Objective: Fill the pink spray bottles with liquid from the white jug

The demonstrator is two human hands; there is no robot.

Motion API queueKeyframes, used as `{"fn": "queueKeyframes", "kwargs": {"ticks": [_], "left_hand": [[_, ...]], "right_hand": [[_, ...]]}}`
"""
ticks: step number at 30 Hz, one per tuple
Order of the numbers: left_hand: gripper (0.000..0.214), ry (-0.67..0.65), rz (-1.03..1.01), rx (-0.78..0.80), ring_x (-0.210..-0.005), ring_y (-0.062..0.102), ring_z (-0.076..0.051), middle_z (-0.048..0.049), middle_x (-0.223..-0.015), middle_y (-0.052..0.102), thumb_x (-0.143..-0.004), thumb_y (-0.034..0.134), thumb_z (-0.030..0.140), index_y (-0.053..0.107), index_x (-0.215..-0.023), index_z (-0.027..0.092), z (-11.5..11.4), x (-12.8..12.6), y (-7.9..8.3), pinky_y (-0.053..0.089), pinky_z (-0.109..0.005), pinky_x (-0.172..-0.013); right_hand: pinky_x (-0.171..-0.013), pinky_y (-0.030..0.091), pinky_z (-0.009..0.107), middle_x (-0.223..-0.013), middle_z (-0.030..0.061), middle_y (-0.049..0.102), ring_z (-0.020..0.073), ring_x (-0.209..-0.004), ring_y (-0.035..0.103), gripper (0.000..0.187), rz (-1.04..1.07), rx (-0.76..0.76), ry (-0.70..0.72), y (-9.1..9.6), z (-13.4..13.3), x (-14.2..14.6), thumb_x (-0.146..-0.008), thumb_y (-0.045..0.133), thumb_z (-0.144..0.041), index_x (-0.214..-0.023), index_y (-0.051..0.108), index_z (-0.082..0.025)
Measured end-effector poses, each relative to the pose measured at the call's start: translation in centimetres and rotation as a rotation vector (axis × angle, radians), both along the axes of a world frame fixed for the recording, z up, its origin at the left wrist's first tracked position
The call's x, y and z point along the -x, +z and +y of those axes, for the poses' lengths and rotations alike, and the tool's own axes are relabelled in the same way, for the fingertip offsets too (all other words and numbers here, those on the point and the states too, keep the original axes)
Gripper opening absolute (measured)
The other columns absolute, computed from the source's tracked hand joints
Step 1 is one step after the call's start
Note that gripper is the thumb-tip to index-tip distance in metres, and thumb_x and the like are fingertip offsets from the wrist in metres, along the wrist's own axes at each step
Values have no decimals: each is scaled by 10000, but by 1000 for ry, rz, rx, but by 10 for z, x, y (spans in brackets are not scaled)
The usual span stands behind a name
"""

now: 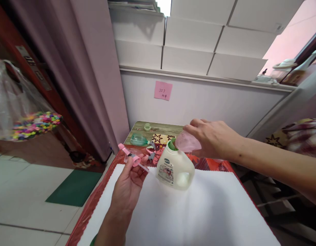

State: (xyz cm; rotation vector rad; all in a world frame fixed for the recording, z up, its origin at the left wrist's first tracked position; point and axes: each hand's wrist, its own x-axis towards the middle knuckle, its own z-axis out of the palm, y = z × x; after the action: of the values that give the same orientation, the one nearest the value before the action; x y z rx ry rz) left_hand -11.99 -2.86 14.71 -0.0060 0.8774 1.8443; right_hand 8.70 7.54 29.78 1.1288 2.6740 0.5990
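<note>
In my left hand [131,179] is a pink spray pump head [134,160], its clear dip tube [144,167] slanting down to the right. My fingers are closed around its collar. My right hand [207,135] grips a translucent pink bottle [188,142], tipped on its side with its neck end at the green-rimmed mouth of a cream detergent jug [166,159]. Whether the neck touches the rim I cannot tell. The jug stands upright, with a label on its front and a handle at the right.
Behind the jug lie a clear green spray bottle [139,139], a small green cap [147,126] and a pink cat-shaped item [158,155]. White paper [211,212] covers the red-clothed table. A pink note [163,90] is on the wall; a bag of colourful pieces [37,124] hangs at left.
</note>
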Motion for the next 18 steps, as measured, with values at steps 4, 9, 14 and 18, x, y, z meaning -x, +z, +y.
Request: {"fn": "queueKeyframes", "kwargs": {"ticks": [4, 9, 14, 18], "left_hand": [[320, -11, 5, 10, -770, 750, -163, -126, -872, 788, -1031, 472, 218, 741, -891, 116, 0, 1, -1, 607, -272, -673], [309, -20, 6, 20, -773, 750, -159, -131, -892, 790, -1029, 470, 209, 745, -925, 113, -1, 1, -3, 605, -264, -663], [292, -3, -16, 22, -781, 758, -165, -101, -870, 793, -1017, 489, 187, 735, -865, 144, -1, 0, -4, 609, -269, -658], [282, -3, -16, 21, -777, 757, -168, -101, -870, 793, -1014, 498, 194, 732, -862, 150, 0, 1, -5, 609, -272, -653]], "right_hand": [[-556, 298, 283, -1154, 107, 652, 258, -942, 646, 513, -51, -32, 55, 4, 4, 4, -775, 760, -410, -1217, 588, -214], [-608, 328, 284, -1130, 101, 649, 248, -947, 635, 521, -118, -65, 135, 9, 9, 9, -760, 786, -346, -1222, 585, -211], [-601, 317, 287, -1103, 94, 649, 242, -929, 636, 514, -178, -87, 152, 14, 8, 14, -758, 789, -340, -1213, 590, -207], [-599, 316, 283, -1108, 93, 647, 231, -926, 629, 483, -199, -113, 171, 16, 4, 17, -775, 774, -315, -1210, 588, -211]]}}
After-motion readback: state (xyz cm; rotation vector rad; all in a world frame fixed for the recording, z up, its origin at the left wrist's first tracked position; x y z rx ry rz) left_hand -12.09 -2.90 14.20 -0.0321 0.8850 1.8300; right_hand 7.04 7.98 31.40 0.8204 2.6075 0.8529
